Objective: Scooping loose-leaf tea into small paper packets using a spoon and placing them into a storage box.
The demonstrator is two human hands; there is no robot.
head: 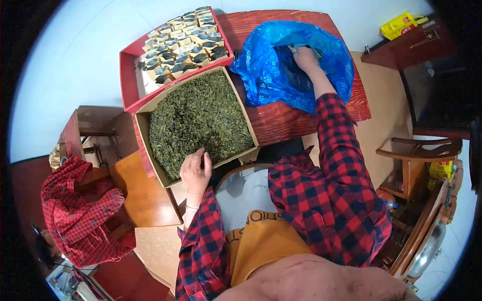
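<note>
My left hand (196, 170) rests at the near edge of a shallow cardboard box (157, 165) filled with dried green leaves (199, 109), which look like loose tea. Its fingers are curled, and whether anything is between them is hidden. Reaching into a crumpled blue plastic bag (260, 71), my right hand (305, 59) has its fingers around what looks like a small tan paper packet (317, 52). The bag's mouth is wide and its bottom lies in shadow. Behind the leaves, a red box (128, 77) holds rows of open tan paper packets (184, 41) with dark insides.
Boxes and bag stand on a red wood-grain table (278, 124). On the left, a red checked garment (83, 214) hangs over a chair beside an orange-brown wooden surface (147, 192). A wooden chair (421, 150) is at right. A yellow package (400, 26) sits on a dark cabinet (406, 49).
</note>
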